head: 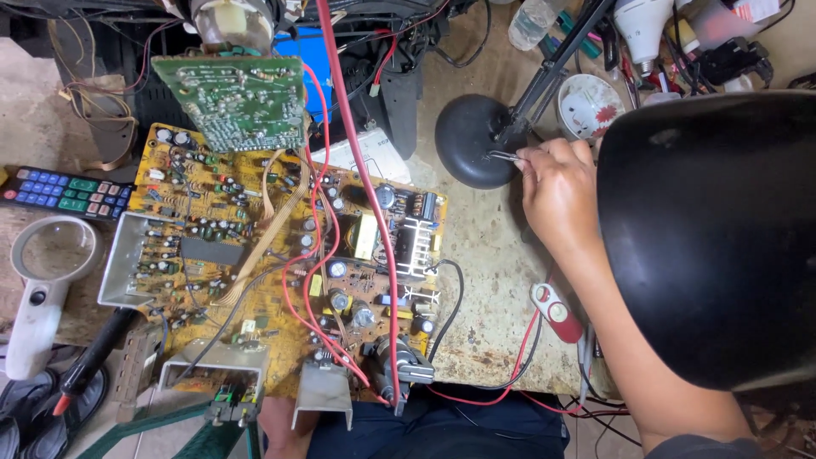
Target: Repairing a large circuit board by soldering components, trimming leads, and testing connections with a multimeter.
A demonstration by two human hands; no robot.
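Note:
My right hand (pixel 557 191) reaches over the worn bench and pinches thin metal tweezers (pixel 503 155). Their tips point left, over the round black lamp base (pixel 467 140). A large yellow circuit board (pixel 255 255) crowded with capacitors, a transformer and metal heat sinks lies to the left of the hand, apart from it. A smaller green board (pixel 234 98) stands tilted above its far edge, joined by red wires (pixel 323 280). My left hand does not show. A patch of skin (pixel 280 425) sits under the board's near edge; I cannot tell what it is.
The black lamp shade (pixel 705 238) blocks the right side. A remote control (pixel 64 194), a magnifying glass (pixel 47 272) and a black-handled tool (pixel 93 357) lie at the left. A white bowl (pixel 591 106), a bottle (pixel 531 21) and a red-and-white device (pixel 557 310) are near my hand.

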